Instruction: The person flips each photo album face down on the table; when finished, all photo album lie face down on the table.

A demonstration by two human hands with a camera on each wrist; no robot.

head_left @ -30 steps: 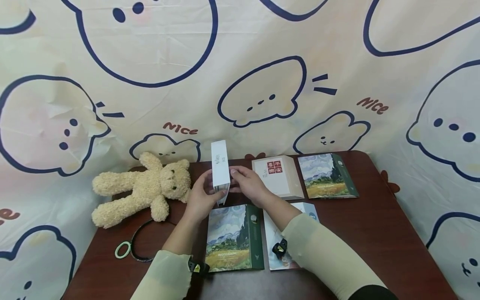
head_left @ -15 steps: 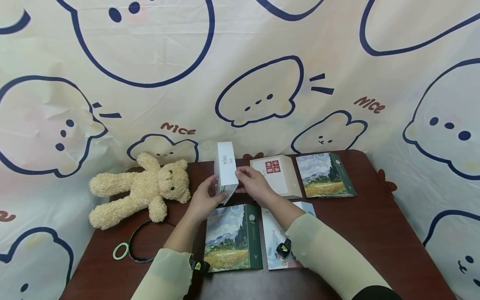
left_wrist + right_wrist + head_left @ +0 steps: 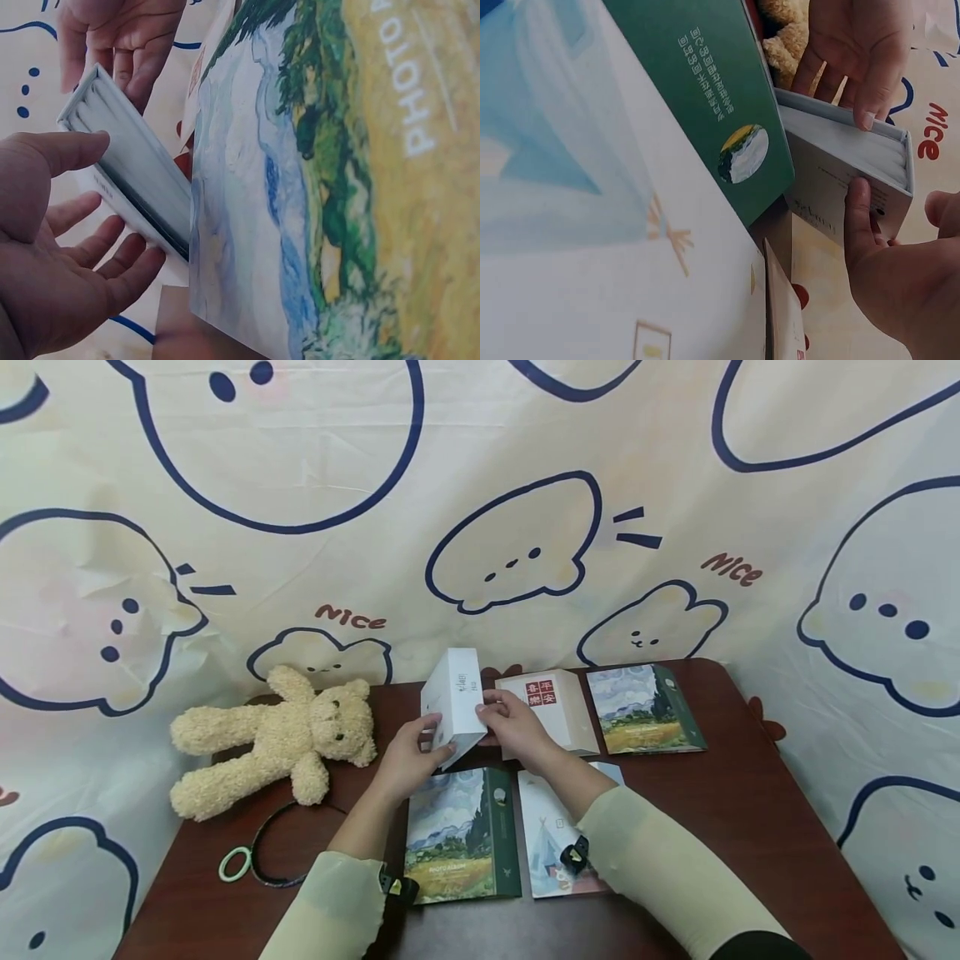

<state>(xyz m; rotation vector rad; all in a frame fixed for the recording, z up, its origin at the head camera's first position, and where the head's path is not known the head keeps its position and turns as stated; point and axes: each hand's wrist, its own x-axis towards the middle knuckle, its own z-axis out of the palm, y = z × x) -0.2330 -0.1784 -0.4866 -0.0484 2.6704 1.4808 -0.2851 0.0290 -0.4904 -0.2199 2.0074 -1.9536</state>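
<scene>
A thick white album stands upright at the back middle of the table, its printed spine facing the head camera. My left hand grips its lower left side, with the thumb over the end where the page edges show. On the other side, my right hand holds the cover near the spine; its thumb presses on the printed face in the right wrist view. A photo album with a painted landscape cover lies just in front of the hands. Beside it, partly under my right forearm, is a pale illustrated album.
A cream teddy bear lies at the left, above a black band with a green ring. Behind my right hand are a beige album with red characters and another landscape album. A patterned cloth hangs behind the table.
The white album has turned in my hands, so its left cover now shows more, and it has shifted slightly right. Both hands kept hold of it. The head view has drifted a little.
</scene>
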